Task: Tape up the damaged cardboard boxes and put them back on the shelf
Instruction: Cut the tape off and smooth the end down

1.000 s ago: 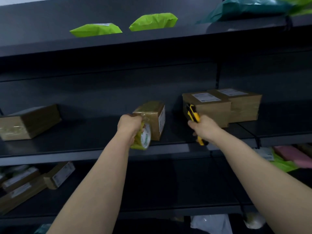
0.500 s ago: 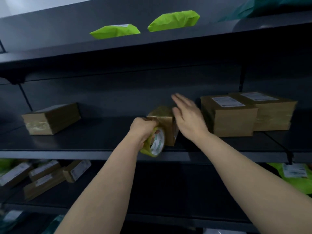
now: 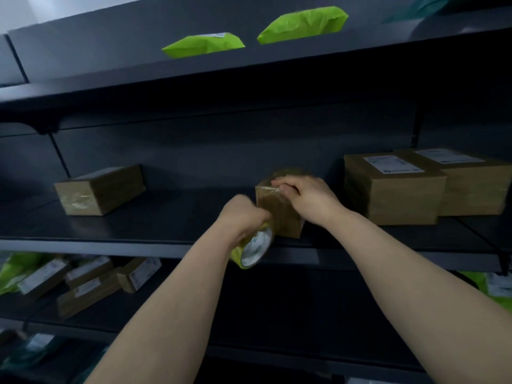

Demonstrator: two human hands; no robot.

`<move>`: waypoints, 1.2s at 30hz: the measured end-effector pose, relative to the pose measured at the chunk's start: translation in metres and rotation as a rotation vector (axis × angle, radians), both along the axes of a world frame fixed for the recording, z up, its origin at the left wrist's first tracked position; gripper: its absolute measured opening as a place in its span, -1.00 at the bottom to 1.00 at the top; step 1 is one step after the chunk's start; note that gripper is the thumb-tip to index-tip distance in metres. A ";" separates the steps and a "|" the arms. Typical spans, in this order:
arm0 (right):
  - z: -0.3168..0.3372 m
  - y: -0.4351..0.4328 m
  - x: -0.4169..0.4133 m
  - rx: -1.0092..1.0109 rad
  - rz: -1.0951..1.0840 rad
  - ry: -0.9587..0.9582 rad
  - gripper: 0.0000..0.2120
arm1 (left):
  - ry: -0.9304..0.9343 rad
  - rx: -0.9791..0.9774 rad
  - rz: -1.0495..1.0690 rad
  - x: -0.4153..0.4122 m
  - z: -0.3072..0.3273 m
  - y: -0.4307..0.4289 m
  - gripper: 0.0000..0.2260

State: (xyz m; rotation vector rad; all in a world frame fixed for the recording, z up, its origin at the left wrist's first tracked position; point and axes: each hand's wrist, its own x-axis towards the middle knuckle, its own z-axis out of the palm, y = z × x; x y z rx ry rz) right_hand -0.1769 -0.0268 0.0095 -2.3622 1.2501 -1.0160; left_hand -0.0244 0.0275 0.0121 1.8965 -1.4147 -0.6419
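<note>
A small box (image 3: 278, 214) was being taped at the front edge of the middle shelf (image 3: 155, 246).

The tape roll (image 3: 256, 249) was gripped by the left hand (image 3: 243, 217); the box top was pressed by the right hand (image 3: 307, 196). Cutting and smoothing the tape seemingly remained.

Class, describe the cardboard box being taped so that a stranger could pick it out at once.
Find the middle dark shelf. Near its front edge, between a lone box at left and two labelled boxes at right, stands the small upright box. Only it has the right hand on top and the left hand holding a tape roll beside it.
</note>
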 end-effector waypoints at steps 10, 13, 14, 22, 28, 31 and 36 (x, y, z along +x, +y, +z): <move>-0.005 0.006 0.025 -0.008 -0.267 0.020 -0.65 | 0.132 -0.107 0.002 0.019 0.001 0.020 -0.89; 0.000 0.010 0.032 0.039 -0.325 -0.064 -0.67 | 0.168 -0.142 -0.014 0.027 0.002 0.029 -0.92; 0.000 0.010 0.034 0.024 -0.333 -0.080 -0.70 | 0.178 -0.151 -0.020 0.029 0.001 0.032 -0.92; -0.013 0.036 0.050 -0.438 -0.236 -0.133 -0.58 | 0.174 -0.287 0.026 0.050 -0.001 0.047 -0.86; -0.014 0.076 0.078 0.288 0.203 -0.363 -0.88 | 0.113 -0.343 0.027 0.068 -0.003 0.061 -0.87; -0.016 0.084 0.088 0.410 0.214 -0.487 -0.96 | 0.054 -0.350 -0.009 0.080 -0.005 0.071 -0.82; -0.012 0.089 0.118 0.489 0.138 -0.605 -0.92 | 0.022 -0.379 -0.060 0.102 -0.002 0.090 -0.76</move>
